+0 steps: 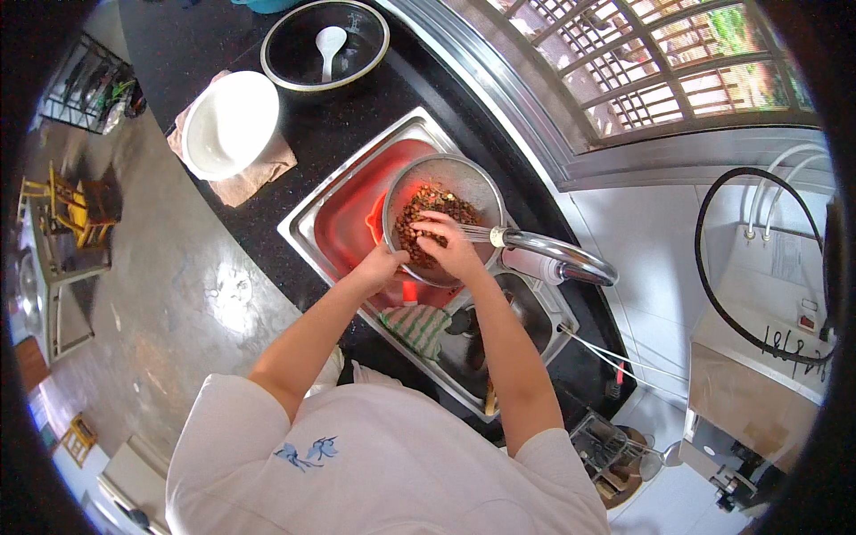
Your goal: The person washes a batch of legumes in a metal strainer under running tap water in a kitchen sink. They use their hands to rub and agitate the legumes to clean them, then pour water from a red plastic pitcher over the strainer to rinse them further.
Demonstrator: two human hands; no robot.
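Note:
A round grey metal bowl (486,192), perhaps a strainer, sits over the sink and holds a heap of small brown pieces (437,203), mixed with a few paler bits. My left hand (385,266) is closed on its near-left rim. Inside, my right hand (448,242) rests on the brown pieces with its fingers apart and slightly curved. From a curved chrome tap (571,254), water runs into the bowl beside the right hand. Below the bowl shows the edge of an orange-red plastic basin (375,218).
The steel sink (303,234) has a second basin on the near right. A green-striped cloth (419,330) hangs over the divider. On the black counter stand a white bowl (230,125) on a brownish cloth (254,183) and a black bowl (294,45) holding a white spoon (329,46).

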